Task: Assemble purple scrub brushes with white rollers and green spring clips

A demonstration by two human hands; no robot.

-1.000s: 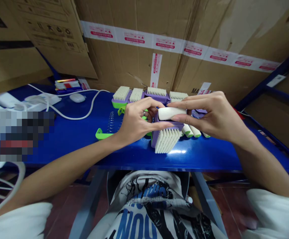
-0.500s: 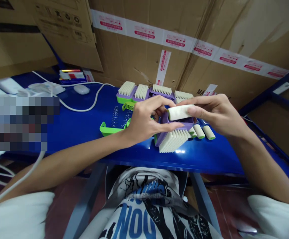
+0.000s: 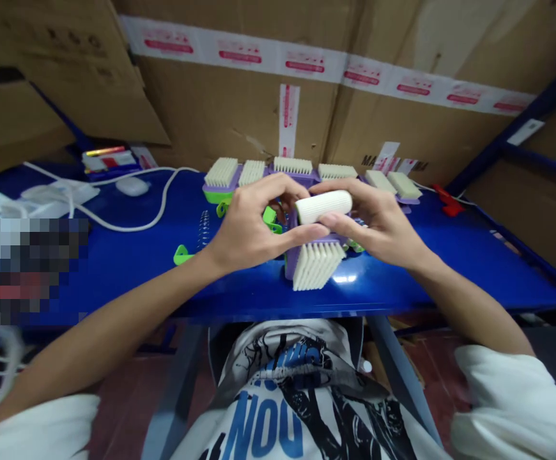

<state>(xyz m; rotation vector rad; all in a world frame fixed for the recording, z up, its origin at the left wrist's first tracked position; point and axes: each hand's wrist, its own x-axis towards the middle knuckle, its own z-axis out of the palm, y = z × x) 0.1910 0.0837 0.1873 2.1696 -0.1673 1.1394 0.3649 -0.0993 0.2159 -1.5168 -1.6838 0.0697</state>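
Note:
A white ribbed roller (image 3: 324, 206) lies across the top of a purple brush with white bristles (image 3: 319, 265), whose bristles face down and toward me. My right hand (image 3: 378, 220) is closed on the roller, thumb on its near side and fingers behind it. My left hand (image 3: 254, 227) grips the brush from the left, its thumb along the near edge. The far fingers of both hands are partly hidden. Left of them on the table are a metal spring (image 3: 204, 229) and a bright green part (image 3: 182, 255).
Several purple brushes (image 3: 292, 166), bristles up, line the back of the blue table (image 3: 426, 297) before tall cardboard boxes (image 3: 239, 115). A red object (image 3: 448, 201) lies at the back right. A white mouse (image 3: 132, 186) and a white cable (image 3: 163, 204) are at left.
The view has turned to the right. My right hand has come closer to my left, its thumb further along the roller. The loose small rollers at right are now largely hidden behind it.

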